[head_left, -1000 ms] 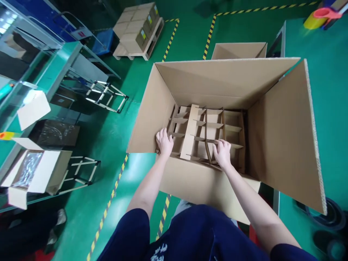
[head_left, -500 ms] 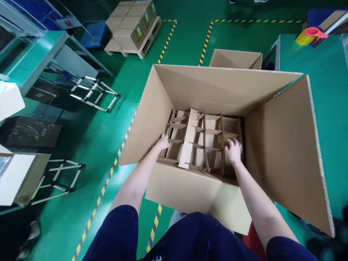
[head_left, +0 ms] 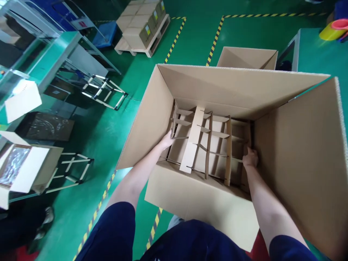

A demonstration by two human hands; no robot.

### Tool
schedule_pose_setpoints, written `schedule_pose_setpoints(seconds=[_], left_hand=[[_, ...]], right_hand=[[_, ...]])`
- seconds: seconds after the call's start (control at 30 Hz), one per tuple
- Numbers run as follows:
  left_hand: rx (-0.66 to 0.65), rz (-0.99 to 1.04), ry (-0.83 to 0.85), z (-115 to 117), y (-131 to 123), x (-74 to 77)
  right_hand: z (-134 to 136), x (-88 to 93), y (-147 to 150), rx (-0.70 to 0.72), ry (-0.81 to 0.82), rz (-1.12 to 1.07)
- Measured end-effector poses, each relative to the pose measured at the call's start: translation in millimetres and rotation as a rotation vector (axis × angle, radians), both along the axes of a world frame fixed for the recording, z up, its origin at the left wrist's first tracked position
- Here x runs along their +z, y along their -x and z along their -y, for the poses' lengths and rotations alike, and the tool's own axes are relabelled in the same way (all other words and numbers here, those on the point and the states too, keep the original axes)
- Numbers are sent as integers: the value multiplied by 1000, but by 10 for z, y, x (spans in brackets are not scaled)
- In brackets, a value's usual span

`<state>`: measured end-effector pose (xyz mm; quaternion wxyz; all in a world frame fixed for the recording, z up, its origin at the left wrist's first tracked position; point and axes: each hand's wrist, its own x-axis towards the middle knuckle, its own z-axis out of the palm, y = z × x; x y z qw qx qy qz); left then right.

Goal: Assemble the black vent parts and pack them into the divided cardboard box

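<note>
A large open corrugated cardboard box [head_left: 217, 87] stands below me with its flaps spread wide. Inside sits a cardboard divider insert [head_left: 191, 141], a grid of slotted strips forming several cells. My left hand [head_left: 166, 140] is down at the insert's left end, its fingers partly hidden by the strips. My right hand [head_left: 250, 158] grips the insert's right end, near the box's right wall. Both forearms reach over the box's near wall. The box's bottom is hidden in places by the strips.
Beyond the box stands a smaller open carton [head_left: 247, 59], and a pallet of stacked cartons [head_left: 141, 30] sits farther back. Metal-framed benches [head_left: 54, 50], folding frames [head_left: 103, 90] and open white boxes [head_left: 27, 166] lie left. Yellow-and-black tape [head_left: 214, 41] marks the green floor.
My right hand has moved rightward along the insert to its far end. My left hand has sunk slightly deeper at the left end. The view has shifted a little.
</note>
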<state>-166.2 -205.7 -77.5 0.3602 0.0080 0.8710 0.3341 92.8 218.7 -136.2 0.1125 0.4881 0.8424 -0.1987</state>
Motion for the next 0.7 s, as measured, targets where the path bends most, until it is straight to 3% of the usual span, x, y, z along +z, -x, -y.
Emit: schedule_pose_setpoints(seconds=[0.17,0.3,0.43,0.53,0.7], left_hand=[[-143,-31,170,-88,-27,-162],[-116,0,293,-197,-32,-355],[-86,-3,300,-213,-15,-456],[-73,-4,230,-139,-28,-432],[111,-36,-40,-60,-104,-269]], right_hand=[[108,-97,-187,27,-57,-80],[108,-156,-157,121,-131,-239],[256,-16,-19,197,-330,-403],[684,170,212,232,-276,-507],[1814,266,755,428,113,-605]])
